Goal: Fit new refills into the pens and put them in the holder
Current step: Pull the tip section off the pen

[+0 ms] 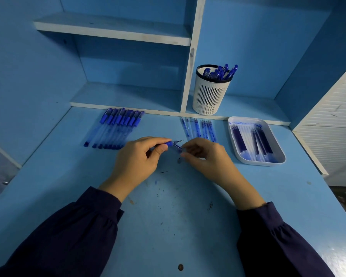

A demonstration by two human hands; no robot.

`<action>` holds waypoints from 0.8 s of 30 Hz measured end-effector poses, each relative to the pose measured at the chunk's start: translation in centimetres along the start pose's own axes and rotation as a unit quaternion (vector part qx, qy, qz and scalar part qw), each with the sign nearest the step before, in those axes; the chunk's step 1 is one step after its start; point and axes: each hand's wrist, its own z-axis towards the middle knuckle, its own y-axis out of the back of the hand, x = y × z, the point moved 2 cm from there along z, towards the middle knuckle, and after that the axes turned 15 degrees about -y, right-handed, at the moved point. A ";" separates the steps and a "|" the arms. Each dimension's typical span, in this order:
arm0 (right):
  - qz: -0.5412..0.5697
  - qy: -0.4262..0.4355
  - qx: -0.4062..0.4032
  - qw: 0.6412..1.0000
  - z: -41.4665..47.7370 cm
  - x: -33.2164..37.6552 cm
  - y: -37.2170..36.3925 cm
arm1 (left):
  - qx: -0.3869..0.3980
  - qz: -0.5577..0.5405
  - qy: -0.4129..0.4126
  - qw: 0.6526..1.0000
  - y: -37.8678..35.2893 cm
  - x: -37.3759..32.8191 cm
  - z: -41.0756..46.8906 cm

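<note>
**Head view.** The left hand [136,158] and right hand [206,154] meet above the middle of the blue desk [168,216].

- **Hidden or unclear:** The left hand's fingers are curled round a pen [169,143], with the thumb pressed against the barrel. Only the blue grip and the pointed tip show; the rest lies inside the fist. The right hand's thumb and forefinger are drawn together on a small blue piece [178,149] just below the pen's tip — too small and shadowed to name. Both forearms, in dark navy sleeves [78,226], are cut off by the lower frame edge. The right hand's knuckles cover the near ends of a row of refills [199,129].
- **Edges and room:** The desk lies open between the hands and its near edge, flecked with ink specks. A row of capped pens [116,126] lies behind the left hand, with its far ends at the white lip of the low shelf [128,108]. A tray [258,163] sits near the desk's right edge, well apart from the right hand.
- **Materials and shapes:** The pens have clear barrels with blue caps, and the refills are thin clear tubes. The tray is white, shallow and round-cornered, smeared with ink at its far wall, and it holds dark-inked refills [256,142]. The pen holder [210,94] is a white slotted cylinder with a dark rim. It stands on the low shelf, right of the white divider, and holds blue pens [223,71] — all leaning right.
</note>
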 end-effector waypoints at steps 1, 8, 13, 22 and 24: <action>0.044 -0.002 -0.007 0.999 0.1 0.1 0.2 | 0.003 -0.001 -0.004 1.000 -0.1 0.0 0.0; 0.105 -0.002 -0.009 0.994 0.0 0.6 -0.5 | 0.011 0.001 -0.018 1.000 -0.3 -0.5 0.0; 0.206 -0.013 -0.060 0.977 0.4 0.5 0.7 | -0.003 -0.005 -0.012 1.000 -0.1 -0.5 0.1; 0.367 -0.019 -0.167 0.915 -0.6 1.2 0.2 | -0.021 -0.025 -0.006 0.999 -0.6 -0.5 0.2; 0.374 -0.023 -0.183 0.909 -0.5 1.4 0.2 | -0.023 -0.035 -0.010 0.999 -0.6 -0.6 0.2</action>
